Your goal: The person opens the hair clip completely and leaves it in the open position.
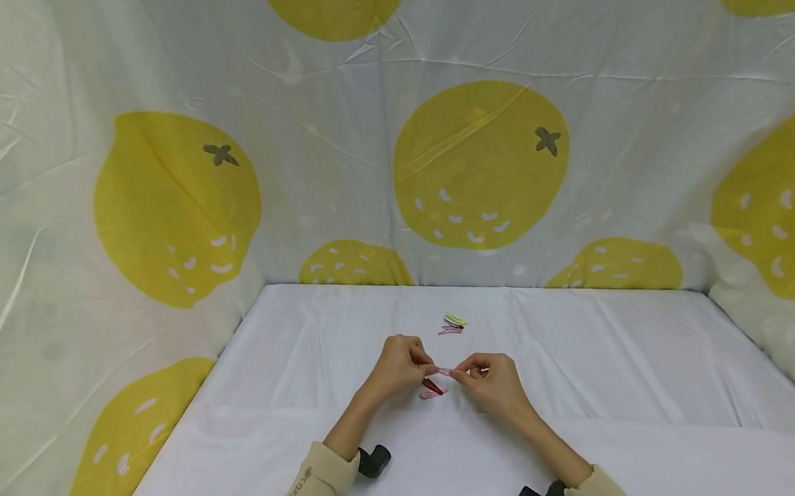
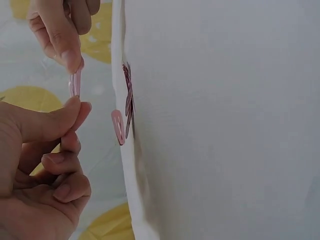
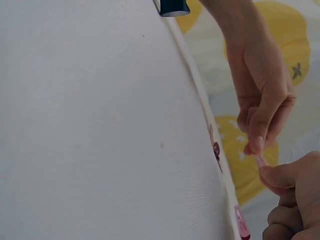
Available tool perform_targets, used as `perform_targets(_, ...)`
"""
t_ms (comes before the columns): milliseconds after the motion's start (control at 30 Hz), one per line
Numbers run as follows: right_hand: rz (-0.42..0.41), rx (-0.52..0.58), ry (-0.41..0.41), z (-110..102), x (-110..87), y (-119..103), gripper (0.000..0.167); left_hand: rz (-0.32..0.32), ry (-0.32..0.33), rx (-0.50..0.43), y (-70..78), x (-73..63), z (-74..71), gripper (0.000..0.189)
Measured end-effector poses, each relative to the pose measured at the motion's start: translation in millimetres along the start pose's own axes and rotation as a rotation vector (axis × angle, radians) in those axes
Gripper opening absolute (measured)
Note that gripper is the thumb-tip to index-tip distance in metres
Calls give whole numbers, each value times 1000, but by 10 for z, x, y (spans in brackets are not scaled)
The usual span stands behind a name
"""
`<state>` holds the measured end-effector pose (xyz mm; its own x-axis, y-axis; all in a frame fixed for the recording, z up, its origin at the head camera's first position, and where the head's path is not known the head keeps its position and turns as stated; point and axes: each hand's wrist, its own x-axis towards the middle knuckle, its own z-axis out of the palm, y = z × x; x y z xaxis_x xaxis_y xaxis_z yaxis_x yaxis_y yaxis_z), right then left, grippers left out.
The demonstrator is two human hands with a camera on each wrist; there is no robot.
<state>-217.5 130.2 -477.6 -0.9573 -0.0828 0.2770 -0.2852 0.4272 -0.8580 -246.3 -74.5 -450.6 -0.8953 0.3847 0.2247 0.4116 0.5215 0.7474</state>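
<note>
- Head view: left hand (image 1: 397, 366) slants in from near left, fingers pinching pale pink clip (image 1: 443, 371) by its left end.
- Red clip (image 1: 434, 387), pink clip (image 1: 426, 395) on desk (image 1: 606, 361), near side; likely easy reach.
- Pale pink clip between hands, probably two-ended for steadiness.
- Far clips (image 1: 454, 323) bunched, perhaps kept separate.
- Right hand (image 1: 496, 383) mirrors, fingers grasping right end.

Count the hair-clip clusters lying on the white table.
2: far cluster beyond left hand and right hand; near cluster closer to the head camera. Individual clips may be hidden where they overlap.
</note>
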Motion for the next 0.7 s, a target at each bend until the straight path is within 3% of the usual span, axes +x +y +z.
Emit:
perform_targets(200,-81,-14,58,2,-10,45,12,61,41,6,25,0,42,4)
perform_targets(333,-129,-20,98,-3,0,57,11,56,38,-24,42,10,22,4)
perform_targets(700,-127,8,115,0,9,79,8,39,10,-49,-7,22,-25,5)
